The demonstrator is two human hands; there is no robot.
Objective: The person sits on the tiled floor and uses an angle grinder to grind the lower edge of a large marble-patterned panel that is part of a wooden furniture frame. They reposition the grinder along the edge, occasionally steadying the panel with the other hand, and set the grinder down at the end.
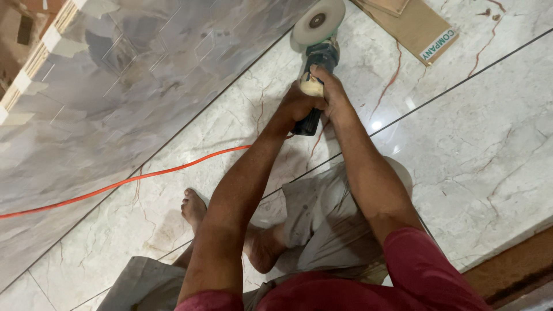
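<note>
Place: you're in a room under tiling or renovation work.
Floor: glossy marble-look tiles [461,150] under you.
Slab: large grey tile [115,86] lying alongside.
Clues: orange power cable [127,181], flat cardboard box [412,26] on the floor.

One package in my view: flat brown cardboard box [416,26] lying on the marble floor at the top, right of centre, partly cut off by the frame edge. Rectangular, set at an angle. White strip label [439,45] with green lettering along its lower right edge. A second cardboard piece [389,4] lies on top.
</note>
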